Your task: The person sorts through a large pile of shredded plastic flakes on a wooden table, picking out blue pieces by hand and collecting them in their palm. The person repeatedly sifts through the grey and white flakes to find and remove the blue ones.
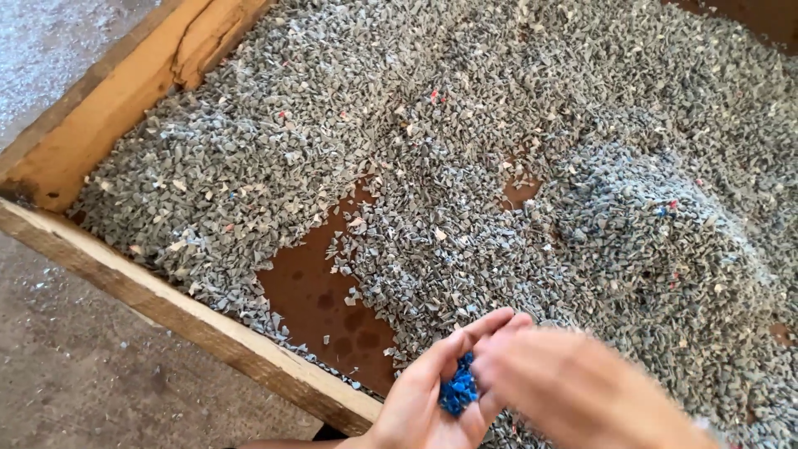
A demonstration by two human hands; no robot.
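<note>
flakes [465,166]: grey, few red and blue specks
chips [458,391]: bright blue
tray frame [108,108]: yellowish wood, brown bottom

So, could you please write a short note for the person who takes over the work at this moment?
Left hand: cupped, palm up, holding a small heap of blue chips.
Right hand: blurred, at the left palm, fingertips by the blue chips; whether it grips anything cannot be told.
Grey chips: spread across the wooden tray, piled higher on the right; a patch of bare brown bottom shows near the front edge.
Done: some blue pieces gathered in the left hand.
Left: a few red and blue specks lie among the grey.
</note>
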